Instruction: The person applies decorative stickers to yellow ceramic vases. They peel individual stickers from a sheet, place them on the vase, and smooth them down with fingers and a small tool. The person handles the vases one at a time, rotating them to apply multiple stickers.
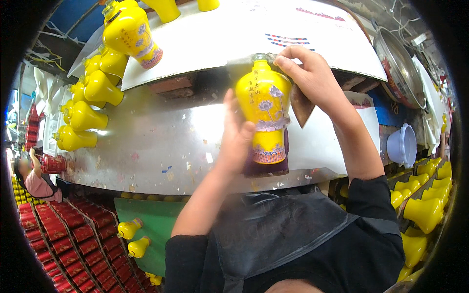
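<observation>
A yellow vase-shaped bottle (264,110) with painted flowers and a patterned band stands on a dark purple cloth (266,168) on the metal worktop (156,141). My left hand (237,136) grips the bottle's left side. My right hand (308,73) is closed over the bottle's neck and top, pressing a flat grey-brown scraper-like tool (300,107) against its right shoulder.
Several yellow bottles (90,105) stand along the worktop's left edge, one bigger bottle (132,34) at the top. A white board (234,34) lies behind. More yellow bottles (427,205) fill a rack at right, by a metal basin (400,68). Red boxes (63,234) lie lower left, where another person (36,178) sits.
</observation>
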### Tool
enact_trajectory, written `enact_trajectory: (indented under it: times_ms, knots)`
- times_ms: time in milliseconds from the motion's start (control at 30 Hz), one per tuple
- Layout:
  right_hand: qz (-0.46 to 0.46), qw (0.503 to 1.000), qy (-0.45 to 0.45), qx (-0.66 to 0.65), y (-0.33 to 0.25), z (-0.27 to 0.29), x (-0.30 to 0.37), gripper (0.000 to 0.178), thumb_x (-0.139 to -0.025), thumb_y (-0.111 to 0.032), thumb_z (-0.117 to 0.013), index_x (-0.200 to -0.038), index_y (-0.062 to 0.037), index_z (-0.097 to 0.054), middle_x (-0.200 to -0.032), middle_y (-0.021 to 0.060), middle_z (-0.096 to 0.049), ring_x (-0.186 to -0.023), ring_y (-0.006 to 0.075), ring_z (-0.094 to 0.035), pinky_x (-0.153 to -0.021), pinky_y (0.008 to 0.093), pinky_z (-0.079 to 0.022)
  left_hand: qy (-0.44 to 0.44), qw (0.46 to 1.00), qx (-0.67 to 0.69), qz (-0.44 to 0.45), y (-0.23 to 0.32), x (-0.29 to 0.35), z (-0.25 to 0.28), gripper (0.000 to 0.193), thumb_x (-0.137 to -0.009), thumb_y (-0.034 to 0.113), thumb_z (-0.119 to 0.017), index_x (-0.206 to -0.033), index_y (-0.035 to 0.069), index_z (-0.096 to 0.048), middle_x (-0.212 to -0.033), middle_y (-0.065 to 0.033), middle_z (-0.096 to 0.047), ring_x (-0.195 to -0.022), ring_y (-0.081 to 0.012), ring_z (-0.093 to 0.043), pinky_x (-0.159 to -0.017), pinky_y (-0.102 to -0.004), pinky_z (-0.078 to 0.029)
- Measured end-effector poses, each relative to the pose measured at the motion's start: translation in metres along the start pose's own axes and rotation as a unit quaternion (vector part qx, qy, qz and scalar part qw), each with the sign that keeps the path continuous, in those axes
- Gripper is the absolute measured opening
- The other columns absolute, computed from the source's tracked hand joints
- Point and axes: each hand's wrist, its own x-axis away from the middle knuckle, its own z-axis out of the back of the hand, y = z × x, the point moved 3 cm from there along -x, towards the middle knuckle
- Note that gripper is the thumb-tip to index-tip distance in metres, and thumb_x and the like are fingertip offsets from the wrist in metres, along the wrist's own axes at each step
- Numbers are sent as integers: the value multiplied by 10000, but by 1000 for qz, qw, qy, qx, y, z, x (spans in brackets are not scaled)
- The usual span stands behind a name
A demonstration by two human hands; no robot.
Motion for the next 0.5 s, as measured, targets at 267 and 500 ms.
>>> enact_trajectory:
  times_ms: [267,500]
  knots:
    - [4,1000,-4,-22,-3,-6,55,478,-955,-309,-735,-1371,-84,-666,-964,67,-598,-701,81,-555,-612,215,-467,44,978,-185,-89,9,-6,0,1009,-946,569,-695,-1612,9,-185,-1580,-238,-313,-1430,-340,-412,-1177,-446,-361]
    - [77,991,17,111,-19,-4,49,399,-953,-301,-714,-1313,-129,-696,-890,109,-584,-733,247,-617,-647,353,-513,92,896,-363,-237,42,-43,2,243,-823,141,-808,-1026,54,-707,-1215,-147,-633,-1159,-313,-576,-990,-424,-468]
